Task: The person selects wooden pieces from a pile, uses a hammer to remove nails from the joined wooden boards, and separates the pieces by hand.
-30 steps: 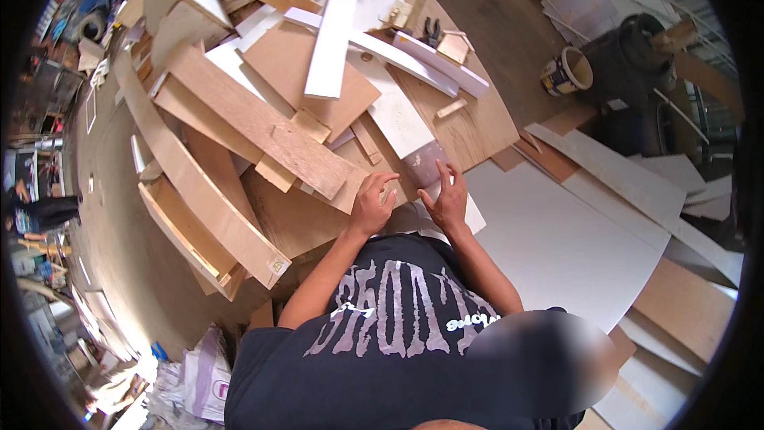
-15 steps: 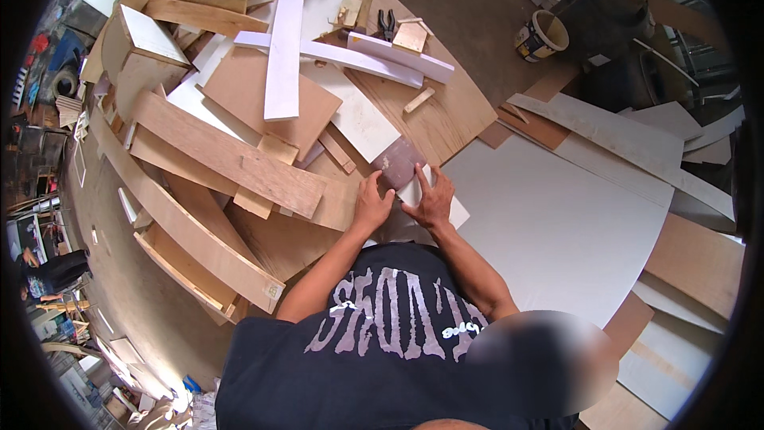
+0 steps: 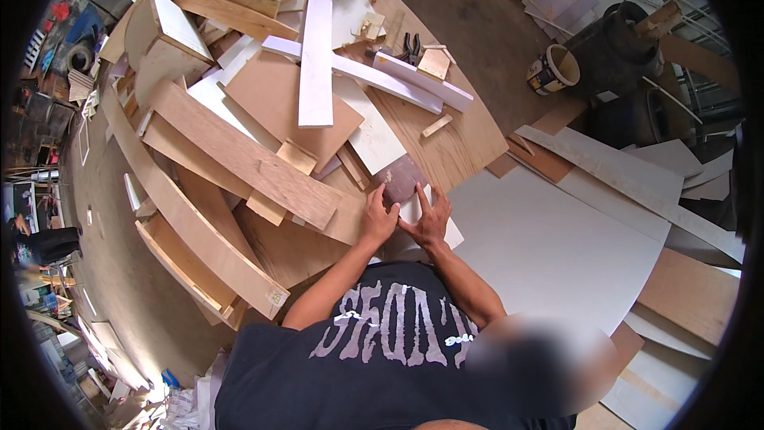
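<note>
A purplish-brown sheet (image 3: 400, 178), which looks like sandpaper, lies at the near end of a long white board (image 3: 376, 140) on the workbench. My left hand (image 3: 379, 216) grips the sheet's near left corner, fingers bent and thumb pointing inward. At its near right edge, the fingers and thumb of my right hand (image 3: 428, 219) pinch the sheet. Both thumbs nearly meet at the edge closest to me. Under my right hand a white strip (image 3: 452, 232) shows in part. What lies beneath the sheet is hidden.
Stacked plywood strips (image 3: 247, 158) crowd the left side. Two pale lilac boards cross beyond my hands, the upper one (image 3: 316, 56) lengthwise. Pliers (image 3: 411, 48) lie near the bench's far edge. A large white panel (image 3: 549, 231) spreads to the right; a bucket (image 3: 553, 70) stands beyond.
The whole view has shifted, so the bench and boards appear farther right and lower. Both hands keep their hold on the sheet, with little change in their grip.
</note>
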Demonstrator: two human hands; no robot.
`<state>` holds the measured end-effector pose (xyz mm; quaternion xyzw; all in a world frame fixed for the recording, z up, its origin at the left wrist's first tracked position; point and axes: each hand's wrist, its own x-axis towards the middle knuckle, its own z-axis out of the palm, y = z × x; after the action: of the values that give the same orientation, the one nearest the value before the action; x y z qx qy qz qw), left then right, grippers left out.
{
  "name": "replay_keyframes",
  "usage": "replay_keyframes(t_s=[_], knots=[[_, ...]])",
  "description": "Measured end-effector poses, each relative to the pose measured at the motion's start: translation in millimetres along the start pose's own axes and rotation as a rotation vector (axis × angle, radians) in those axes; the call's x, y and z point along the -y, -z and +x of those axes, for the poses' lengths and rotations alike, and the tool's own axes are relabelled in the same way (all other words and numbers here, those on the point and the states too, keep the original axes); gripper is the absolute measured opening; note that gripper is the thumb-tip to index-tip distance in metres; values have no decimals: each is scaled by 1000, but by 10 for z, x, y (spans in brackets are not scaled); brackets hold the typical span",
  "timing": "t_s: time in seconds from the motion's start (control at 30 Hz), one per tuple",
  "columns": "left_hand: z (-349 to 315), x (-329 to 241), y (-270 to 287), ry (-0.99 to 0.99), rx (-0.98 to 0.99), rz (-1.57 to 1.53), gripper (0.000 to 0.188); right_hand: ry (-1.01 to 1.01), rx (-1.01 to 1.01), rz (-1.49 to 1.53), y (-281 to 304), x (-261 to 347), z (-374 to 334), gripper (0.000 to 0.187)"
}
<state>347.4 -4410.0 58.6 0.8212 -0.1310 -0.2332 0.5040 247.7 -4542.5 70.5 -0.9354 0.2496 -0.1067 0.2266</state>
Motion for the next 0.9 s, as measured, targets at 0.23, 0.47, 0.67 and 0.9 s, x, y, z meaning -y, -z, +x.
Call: replay_keyframes(t_s=[0.23, 0.47, 0.67, 0.9], knots=[[-122, -67, 42, 68, 39, -95, 76, -14, 23, 28, 67, -61, -97, 103], [-87, 129, 59, 111, 101, -341, 81, -18, -19, 45, -1, -115, -166, 95], [-149, 178, 57, 116, 107, -599, 84, -7, -79, 91, -15, -66, -125, 94], [-56, 104, 37, 119, 80, -734, 89, -35, -99, 107, -101, -51, -23, 96]])
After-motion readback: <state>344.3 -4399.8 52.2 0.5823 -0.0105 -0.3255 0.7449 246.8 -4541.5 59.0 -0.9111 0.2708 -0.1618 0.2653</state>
